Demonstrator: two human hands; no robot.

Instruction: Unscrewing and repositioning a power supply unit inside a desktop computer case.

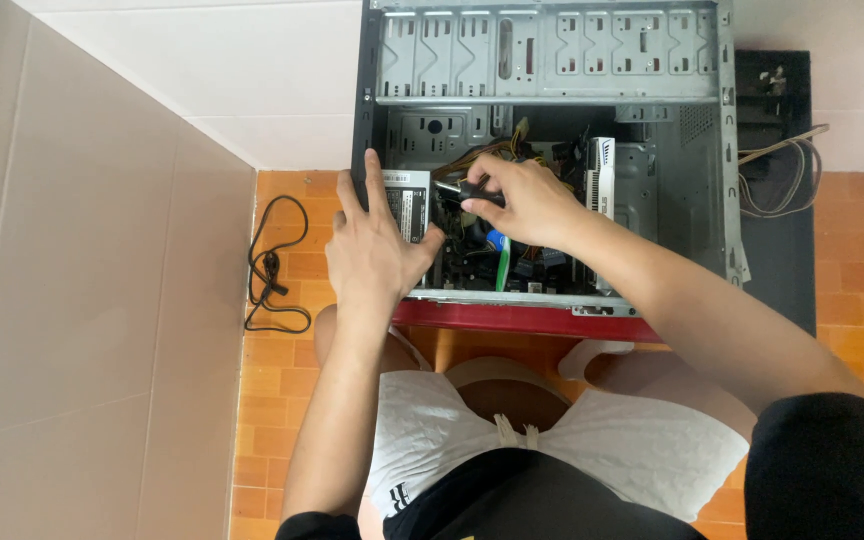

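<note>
Looking down from the head camera, an open computer case (552, 60) lies on a red stool (522, 320). Left hand (377, 250) rests flat, fingers spread, on the power supply (407, 205) at the case's left edge, gripping nothing. Right hand (532, 200) is closed around a black-handled screwdriver (467, 192) inside the case, beside the cables (507, 150). A black cord (272, 265) lies on the orange floor

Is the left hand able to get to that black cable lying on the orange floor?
Probably yes. The left hand rests on the computer case edge, and the black cable lies on the floor just beside it, with nothing between them.
</note>
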